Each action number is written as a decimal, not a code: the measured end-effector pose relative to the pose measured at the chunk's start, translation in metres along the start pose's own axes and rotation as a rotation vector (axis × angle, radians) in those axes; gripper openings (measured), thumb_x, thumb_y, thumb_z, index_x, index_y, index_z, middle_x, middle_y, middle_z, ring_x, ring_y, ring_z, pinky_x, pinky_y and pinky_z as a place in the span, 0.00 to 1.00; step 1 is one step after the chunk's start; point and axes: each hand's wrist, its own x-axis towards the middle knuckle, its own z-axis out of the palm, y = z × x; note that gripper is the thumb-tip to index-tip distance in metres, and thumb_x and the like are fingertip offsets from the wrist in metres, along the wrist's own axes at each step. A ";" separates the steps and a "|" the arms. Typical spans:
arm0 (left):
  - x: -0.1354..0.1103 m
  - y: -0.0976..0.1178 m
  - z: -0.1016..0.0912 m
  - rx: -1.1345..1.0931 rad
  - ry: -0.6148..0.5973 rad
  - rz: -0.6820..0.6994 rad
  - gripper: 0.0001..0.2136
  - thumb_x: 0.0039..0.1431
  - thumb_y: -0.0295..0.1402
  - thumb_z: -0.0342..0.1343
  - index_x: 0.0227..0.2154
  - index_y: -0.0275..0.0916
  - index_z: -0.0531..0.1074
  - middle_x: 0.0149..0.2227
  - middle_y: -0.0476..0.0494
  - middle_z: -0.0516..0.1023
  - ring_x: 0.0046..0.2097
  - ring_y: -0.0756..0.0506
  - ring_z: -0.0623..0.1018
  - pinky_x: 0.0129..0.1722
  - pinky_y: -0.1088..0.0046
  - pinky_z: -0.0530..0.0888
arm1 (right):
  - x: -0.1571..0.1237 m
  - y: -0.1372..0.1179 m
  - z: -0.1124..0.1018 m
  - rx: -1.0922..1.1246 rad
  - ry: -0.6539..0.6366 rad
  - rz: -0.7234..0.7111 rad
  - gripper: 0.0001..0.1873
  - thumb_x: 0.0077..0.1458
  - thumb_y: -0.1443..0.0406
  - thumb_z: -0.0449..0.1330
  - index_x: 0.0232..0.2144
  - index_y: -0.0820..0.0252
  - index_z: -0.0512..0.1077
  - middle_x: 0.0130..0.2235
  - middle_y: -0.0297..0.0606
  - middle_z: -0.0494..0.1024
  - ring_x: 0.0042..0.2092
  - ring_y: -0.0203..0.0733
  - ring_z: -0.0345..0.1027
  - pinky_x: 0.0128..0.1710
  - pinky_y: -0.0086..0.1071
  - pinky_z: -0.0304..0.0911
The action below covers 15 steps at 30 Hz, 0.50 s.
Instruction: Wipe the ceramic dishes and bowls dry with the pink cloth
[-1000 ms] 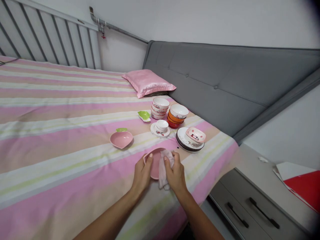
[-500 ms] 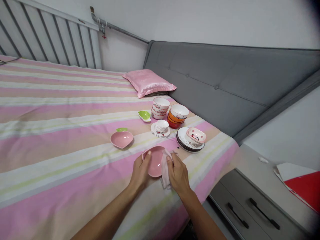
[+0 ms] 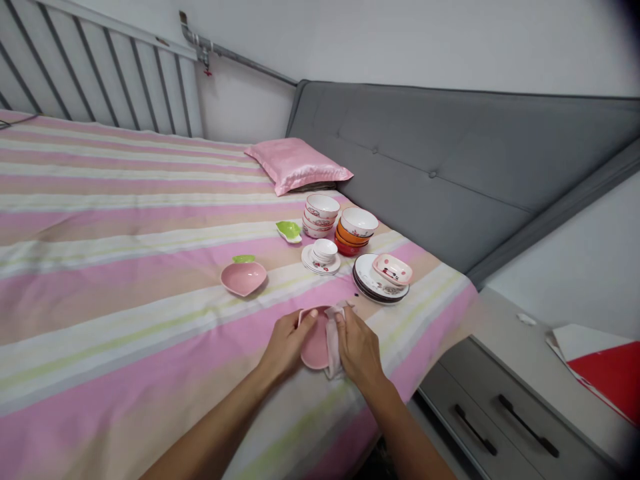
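My left hand grips the left rim of a small pink dish, held just above the striped bedspread. Against the dish's right side, my right hand presses a pale pink cloth with closed fingers. Both hands are near the bed's front right corner. The cloth and my fingers hide part of the dish.
Another pink dish with a green leaf lies to the left. Behind stand stacked bowls, orange and white bowls, a cup on saucers, plates with a pink dish, a green dish. A grey drawer unit stands at right.
The dish has tilted and turned between my hands, now showing less of its inside. My right hand with the cloth has slid a little along its right rim.
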 end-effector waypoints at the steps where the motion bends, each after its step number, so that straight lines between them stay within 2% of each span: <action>1: 0.000 0.001 -0.001 0.021 -0.030 0.006 0.21 0.53 0.45 0.53 0.43 0.36 0.76 0.40 0.39 0.79 0.43 0.37 0.75 0.43 0.64 0.69 | 0.000 0.000 0.000 -0.008 -0.017 -0.012 0.17 0.64 0.61 0.38 0.36 0.59 0.65 0.32 0.41 0.74 0.33 0.44 0.69 0.30 0.32 0.55; 4: 0.002 0.003 -0.006 0.068 -0.097 0.016 0.20 0.55 0.44 0.52 0.43 0.36 0.76 0.41 0.39 0.79 0.43 0.37 0.75 0.42 0.64 0.69 | 0.000 0.001 0.000 -0.022 -0.065 -0.061 0.16 0.64 0.62 0.39 0.36 0.58 0.65 0.30 0.39 0.74 0.31 0.44 0.69 0.28 0.31 0.53; 10: 0.005 0.016 -0.020 0.272 -0.228 0.048 0.15 0.53 0.43 0.52 0.27 0.37 0.78 0.27 0.44 0.78 0.32 0.42 0.73 0.31 0.71 0.67 | -0.002 -0.003 -0.001 -0.001 -0.133 -0.156 0.13 0.64 0.62 0.42 0.37 0.58 0.64 0.29 0.37 0.75 0.30 0.42 0.70 0.27 0.30 0.52; 15: 0.006 0.026 -0.031 0.481 -0.371 0.059 0.16 0.54 0.42 0.51 0.22 0.34 0.74 0.23 0.49 0.72 0.27 0.49 0.67 0.27 0.75 0.62 | -0.005 -0.010 0.000 0.024 -0.167 -0.236 0.10 0.63 0.64 0.44 0.37 0.58 0.65 0.30 0.37 0.75 0.31 0.42 0.70 0.27 0.29 0.52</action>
